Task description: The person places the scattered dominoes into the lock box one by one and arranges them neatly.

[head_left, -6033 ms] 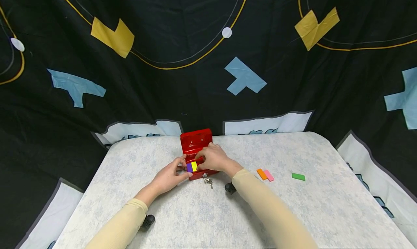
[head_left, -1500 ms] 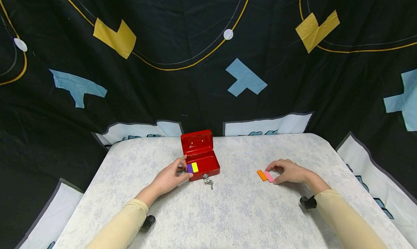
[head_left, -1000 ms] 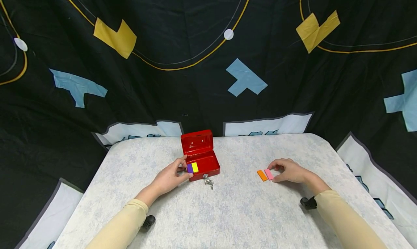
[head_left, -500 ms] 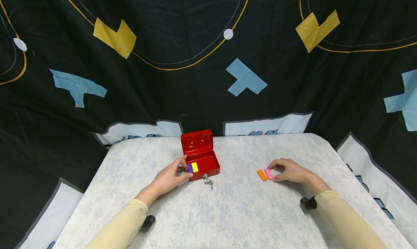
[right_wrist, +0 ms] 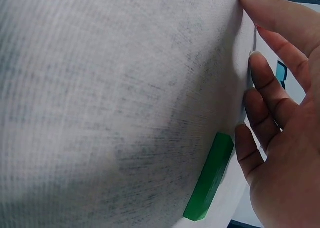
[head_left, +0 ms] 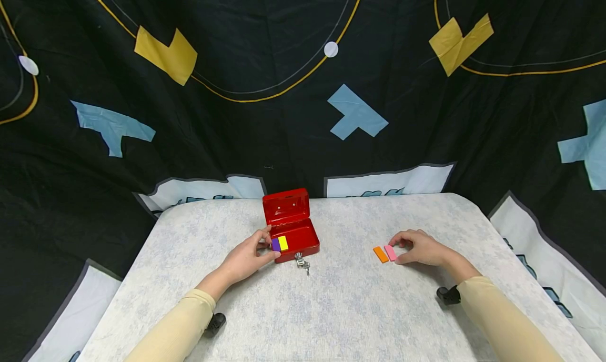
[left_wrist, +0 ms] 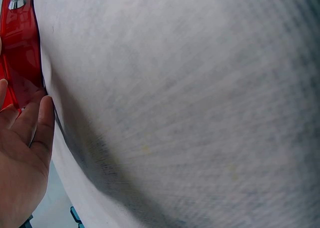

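A red cash box (head_left: 303, 238) stands with its lid raised, a purple block (head_left: 276, 244) and a yellow block (head_left: 283, 243) side by side at the left inside it. My left hand (head_left: 246, 254) grips the box's left side, thumb by the front corner and index finger farther back. To the right, my right hand (head_left: 421, 248) pinches a pink block (head_left: 390, 253) by its two ends, flat on the table. An orange block (head_left: 381, 254) lies just left of it, a narrow gap between. The right wrist view shows a green block (right_wrist: 210, 178) near the curled little finger; the head view hides it.
Keys (head_left: 303, 264) hang from the lock at the box's front. A pale patterned cloth covers the table (head_left: 341, 309). Behind it hangs a black curtain (head_left: 265, 141) with coloured shapes. Both wrists carry small black cameras.
My right hand has gone from inside the box to the pink block, which has shifted slightly and now lies apart from the orange one. My left hand stays at the box.
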The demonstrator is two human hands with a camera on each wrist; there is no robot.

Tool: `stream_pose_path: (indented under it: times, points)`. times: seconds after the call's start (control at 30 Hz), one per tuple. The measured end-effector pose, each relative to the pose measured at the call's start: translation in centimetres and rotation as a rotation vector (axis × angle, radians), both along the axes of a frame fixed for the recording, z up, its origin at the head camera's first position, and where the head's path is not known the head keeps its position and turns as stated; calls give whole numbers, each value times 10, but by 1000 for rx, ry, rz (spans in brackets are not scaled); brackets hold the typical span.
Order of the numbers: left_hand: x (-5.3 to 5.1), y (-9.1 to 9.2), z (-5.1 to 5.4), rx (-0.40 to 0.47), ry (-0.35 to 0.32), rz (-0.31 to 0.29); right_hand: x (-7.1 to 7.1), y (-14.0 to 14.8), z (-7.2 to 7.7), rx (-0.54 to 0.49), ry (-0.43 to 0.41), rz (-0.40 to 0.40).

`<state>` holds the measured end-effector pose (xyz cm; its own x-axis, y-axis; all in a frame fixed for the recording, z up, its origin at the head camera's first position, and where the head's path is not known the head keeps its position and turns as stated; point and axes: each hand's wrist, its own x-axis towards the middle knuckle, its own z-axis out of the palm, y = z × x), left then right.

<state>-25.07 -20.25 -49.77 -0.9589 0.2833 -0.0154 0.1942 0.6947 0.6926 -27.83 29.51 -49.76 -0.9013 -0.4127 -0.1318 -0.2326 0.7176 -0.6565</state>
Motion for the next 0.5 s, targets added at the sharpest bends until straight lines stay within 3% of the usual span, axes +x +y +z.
stream_pose_path:
  times: [0.5]
  points:
    - [0, 1, 0, 1, 7, -2, 4, -2, 2, 7, 32, 6]
